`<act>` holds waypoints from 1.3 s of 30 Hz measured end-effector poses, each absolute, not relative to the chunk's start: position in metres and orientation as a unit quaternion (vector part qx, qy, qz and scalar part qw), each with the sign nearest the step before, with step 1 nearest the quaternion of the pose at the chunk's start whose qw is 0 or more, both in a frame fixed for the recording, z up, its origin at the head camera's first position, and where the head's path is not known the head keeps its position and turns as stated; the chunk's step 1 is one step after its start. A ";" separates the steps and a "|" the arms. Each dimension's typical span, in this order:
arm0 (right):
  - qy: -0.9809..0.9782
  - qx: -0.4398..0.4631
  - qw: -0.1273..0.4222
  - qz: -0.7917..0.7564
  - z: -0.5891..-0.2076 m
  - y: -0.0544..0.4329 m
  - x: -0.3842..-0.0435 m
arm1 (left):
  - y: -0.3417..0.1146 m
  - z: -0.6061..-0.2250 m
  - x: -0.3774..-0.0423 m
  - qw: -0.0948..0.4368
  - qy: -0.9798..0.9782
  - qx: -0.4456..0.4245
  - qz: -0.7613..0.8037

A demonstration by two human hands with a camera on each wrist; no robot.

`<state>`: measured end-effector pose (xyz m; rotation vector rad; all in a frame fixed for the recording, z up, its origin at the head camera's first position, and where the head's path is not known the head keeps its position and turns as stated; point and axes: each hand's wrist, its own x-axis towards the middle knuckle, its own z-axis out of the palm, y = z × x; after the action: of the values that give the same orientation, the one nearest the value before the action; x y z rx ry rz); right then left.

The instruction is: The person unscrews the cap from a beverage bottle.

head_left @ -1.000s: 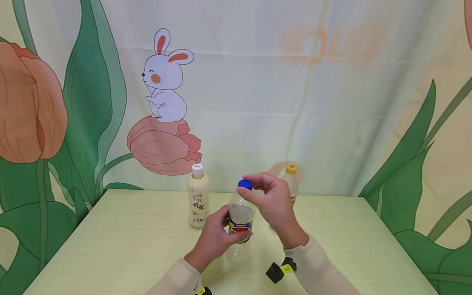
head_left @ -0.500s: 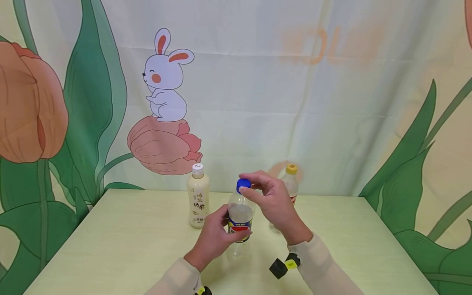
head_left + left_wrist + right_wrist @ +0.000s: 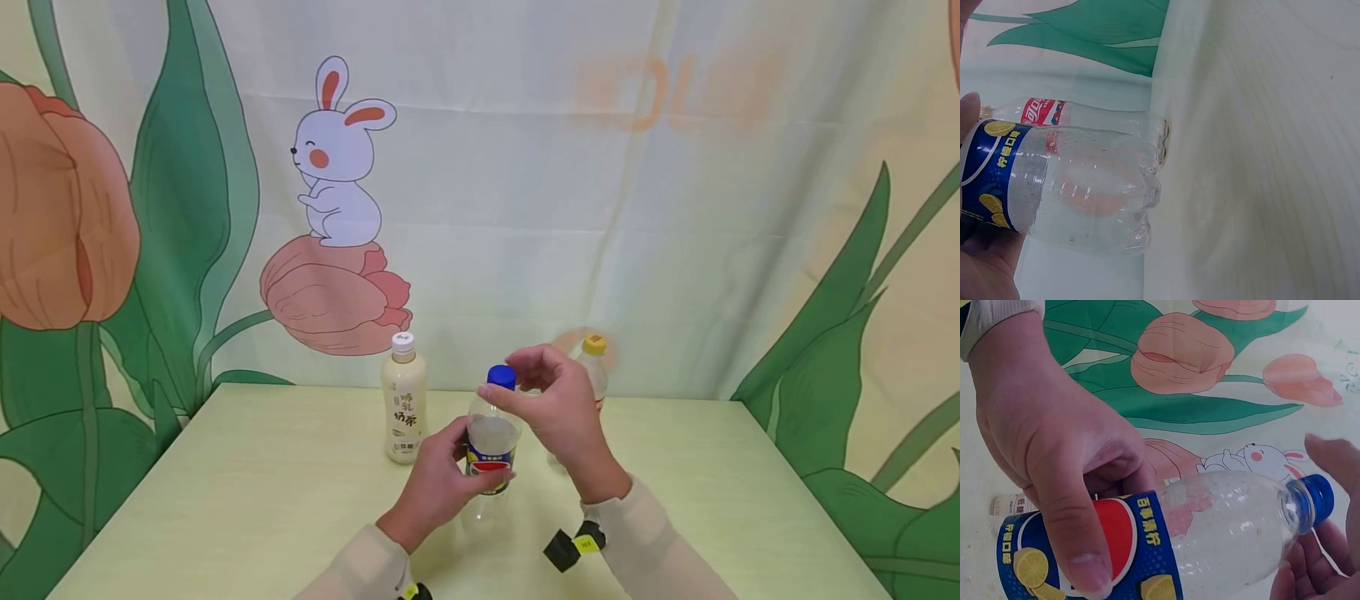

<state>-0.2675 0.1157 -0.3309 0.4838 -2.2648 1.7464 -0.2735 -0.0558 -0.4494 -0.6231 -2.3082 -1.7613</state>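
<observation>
The left hand point(image 3: 438, 479) holds a clear bottle point(image 3: 492, 433) around its blue label point(image 3: 1017, 540), with the thumb across the front. This bottle is near the middle of the table point(image 3: 262, 500), its top upward; whether its base touches the table, I cannot tell. The blue cap point(image 3: 501, 377) sits on the neck. The right hand point(image 3: 558, 408) is around this cap with bent fingers, rather wide; in the right wrist view a gap shows between the upper finger or thumb and the cap. Behind, on the left side, stands a milky bottle point(image 3: 405, 408) with a white cap point(image 3: 402, 342). Another clear bottle with a yellow cap point(image 3: 594, 344) stands behind the right hand, partly hidden. The cloth point(image 3: 525, 208) at the back shows a white rabbit point(image 3: 341, 200).
</observation>
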 end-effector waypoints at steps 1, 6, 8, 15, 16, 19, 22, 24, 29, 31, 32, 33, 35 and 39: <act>-0.778 0.155 0.130 0.594 -0.331 0.114 -0.267 | -0.055 -0.450 -0.274 0.085 -0.774 -0.210 -0.591; -0.787 0.126 0.158 0.583 -0.332 0.110 -0.265 | -0.054 -0.449 -0.274 0.077 -0.776 -0.208 -0.591; -0.789 0.122 0.161 0.581 -0.332 0.110 -0.265 | -0.054 -0.448 -0.273 0.074 -0.777 -0.207 -0.590; -0.785 0.133 0.156 0.584 -0.332 0.113 -0.266 | -0.055 -0.447 -0.272 0.069 -0.779 -0.205 -0.588; -0.785 0.135 0.154 0.585 -0.332 0.113 -0.266 | -0.055 -0.447 -0.272 0.069 -0.778 -0.205 -0.589; -0.784 0.137 0.149 0.587 -0.331 0.114 -0.267 | -0.055 -0.447 -0.272 0.068 -0.777 -0.204 -0.592; -0.780 0.141 0.143 0.593 -0.331 0.115 -0.267 | -0.055 -0.448 -0.272 0.068 -0.777 -0.202 -0.592; -0.777 0.145 0.138 0.597 -0.331 0.115 -0.267 | -0.054 -0.448 -0.272 0.071 -0.778 -0.202 -0.591; -0.768 0.168 0.125 0.605 -0.333 0.116 -0.268 | -0.054 -0.448 -0.272 0.077 -0.778 -0.201 -0.591; -0.764 0.178 0.121 0.607 -0.333 0.116 -0.268 | -0.054 -0.447 -0.272 0.076 -0.779 -0.200 -0.590; -0.762 0.183 0.119 0.609 -0.333 0.116 -0.268 | -0.054 -0.447 -0.272 0.076 -0.780 -0.199 -0.589; -0.760 0.188 0.116 0.611 -0.333 0.116 -0.269 | -0.054 -0.447 -0.272 0.075 -0.780 -0.199 -0.589; -0.757 0.197 0.110 0.613 -0.333 0.117 -0.269 | -0.055 -0.447 -0.272 0.074 -0.781 -0.197 -0.588; -0.753 0.211 0.095 0.616 -0.334 0.118 -0.271 | -0.055 -0.447 -0.272 0.072 -0.782 -0.195 -0.588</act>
<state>-0.2711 0.1177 -0.3337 0.6248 -2.2318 1.8262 -0.2724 -0.0551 -0.4473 -0.5845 -2.3485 -1.7677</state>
